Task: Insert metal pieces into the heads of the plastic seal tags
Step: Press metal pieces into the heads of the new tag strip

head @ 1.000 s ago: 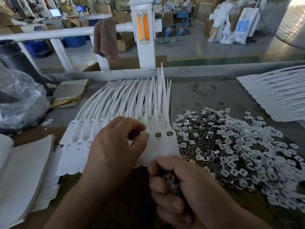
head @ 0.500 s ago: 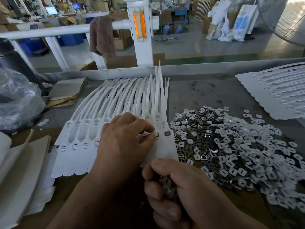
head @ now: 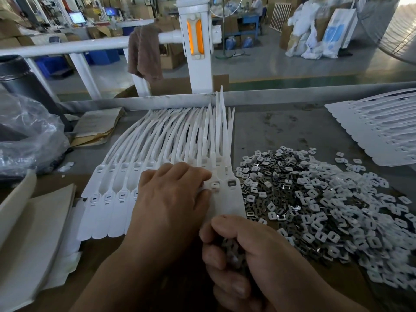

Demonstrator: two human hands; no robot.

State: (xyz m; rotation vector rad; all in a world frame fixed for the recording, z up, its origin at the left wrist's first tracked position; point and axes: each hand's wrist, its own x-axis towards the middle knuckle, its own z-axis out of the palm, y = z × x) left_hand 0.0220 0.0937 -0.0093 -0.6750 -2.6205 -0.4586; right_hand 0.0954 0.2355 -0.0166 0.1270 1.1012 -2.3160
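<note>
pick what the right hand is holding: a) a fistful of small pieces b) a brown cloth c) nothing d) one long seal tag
a: the right hand is curled round a clump of small pieces that shows between its thumb and fingers, just below the fanned seal tags.

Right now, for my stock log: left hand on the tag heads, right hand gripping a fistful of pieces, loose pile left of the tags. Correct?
No: the head view shows the loose pile right of the tags, not left. The left hand is on the tag heads; the right hand grips a fistful of pieces.
</note>
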